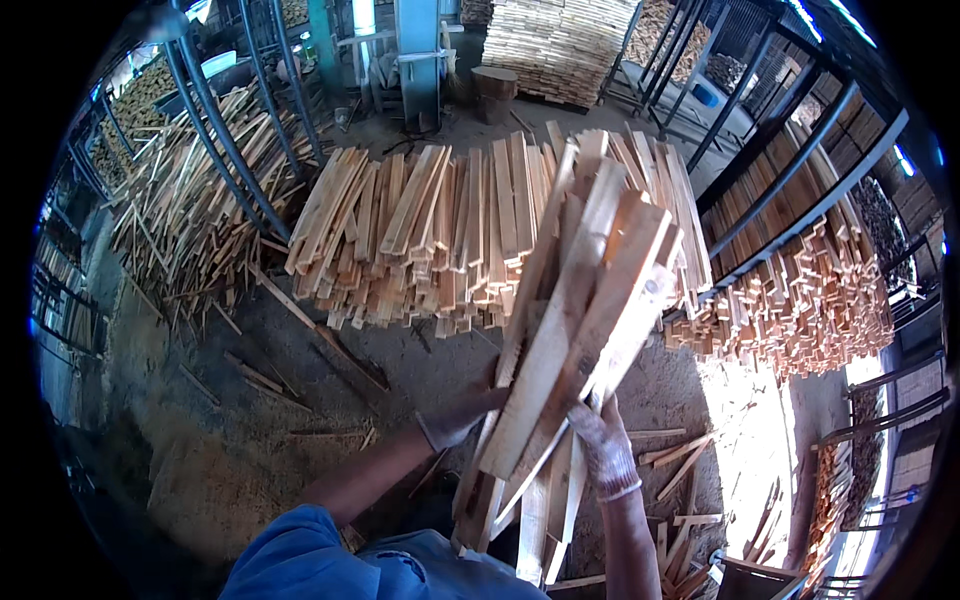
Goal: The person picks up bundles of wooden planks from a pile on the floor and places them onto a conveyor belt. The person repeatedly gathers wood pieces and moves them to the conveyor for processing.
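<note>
No text, label, brand, number or sign can be read, whether on the sticks (553, 365), the shirt (300, 562) or the blue post (420, 88) (the far stack (558, 45) shows too small to tell).

I see a plain blue shirt (440, 565) along the bottom of the frame, its cloth creased into soft folds. At lower left I make out its loose sleeve (300, 535), cut short and leaving the left forearm (375, 470) bare. Right of bottom centre, the right forearm (632, 545) is bare too. On my feed the right hand (608, 450) wears a whitish knitted glove with a ribbed, pale-edged cuff (620, 490); the left hand (465, 415), partly hidden, wears a greyish-looking one in shadow.
</note>
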Tool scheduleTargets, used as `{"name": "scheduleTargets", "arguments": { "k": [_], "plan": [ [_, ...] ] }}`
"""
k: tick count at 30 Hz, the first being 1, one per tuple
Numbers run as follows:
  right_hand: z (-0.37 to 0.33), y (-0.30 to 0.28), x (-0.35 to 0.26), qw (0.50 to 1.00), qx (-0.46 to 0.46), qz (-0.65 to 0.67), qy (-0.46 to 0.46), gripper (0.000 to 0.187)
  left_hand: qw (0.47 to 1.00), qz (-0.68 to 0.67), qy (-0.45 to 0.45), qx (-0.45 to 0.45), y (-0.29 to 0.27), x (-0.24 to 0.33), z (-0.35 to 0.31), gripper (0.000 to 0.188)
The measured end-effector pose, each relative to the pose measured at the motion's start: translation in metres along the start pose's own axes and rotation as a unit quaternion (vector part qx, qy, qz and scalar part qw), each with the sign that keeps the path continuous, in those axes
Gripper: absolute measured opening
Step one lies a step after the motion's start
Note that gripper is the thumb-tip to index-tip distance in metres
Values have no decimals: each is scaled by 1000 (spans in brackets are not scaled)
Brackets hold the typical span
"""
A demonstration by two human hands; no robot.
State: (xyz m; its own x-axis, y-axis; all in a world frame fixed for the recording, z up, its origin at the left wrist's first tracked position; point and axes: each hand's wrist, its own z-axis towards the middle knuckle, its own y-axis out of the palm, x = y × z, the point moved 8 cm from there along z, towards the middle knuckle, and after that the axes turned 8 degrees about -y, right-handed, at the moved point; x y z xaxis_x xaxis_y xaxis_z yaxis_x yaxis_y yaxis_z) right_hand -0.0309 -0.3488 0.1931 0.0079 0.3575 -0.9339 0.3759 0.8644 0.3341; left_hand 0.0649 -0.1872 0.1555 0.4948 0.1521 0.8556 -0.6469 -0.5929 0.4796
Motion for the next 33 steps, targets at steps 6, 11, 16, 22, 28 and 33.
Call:
{"name": "scheduleTargets", "arguments": {
  "k": [6,11,16,22,28,33],
  "plan": [
    [135,93,-13,996,-48,-72,36,68,1000,-7,23,17,-108,79,46,85],
    [263,172,-15,979,-71,-159,102,72,998,54,-15,14,-237,87,136,63],
    [424,236,61,934,-133,-303,137,87,972,136,-107,159,-394,83,196,64],
    [520,239,207,717,-19,-670,192,131,883,250,-134,375,-502,99,216,75],
    [530,221,228,704,-126,-677,174,128,753,459,-223,416,-521,123,222,59],
    [515,195,202,673,-252,-691,70,109,739,539,-243,323,-559,107,207,57]
  ]
}}
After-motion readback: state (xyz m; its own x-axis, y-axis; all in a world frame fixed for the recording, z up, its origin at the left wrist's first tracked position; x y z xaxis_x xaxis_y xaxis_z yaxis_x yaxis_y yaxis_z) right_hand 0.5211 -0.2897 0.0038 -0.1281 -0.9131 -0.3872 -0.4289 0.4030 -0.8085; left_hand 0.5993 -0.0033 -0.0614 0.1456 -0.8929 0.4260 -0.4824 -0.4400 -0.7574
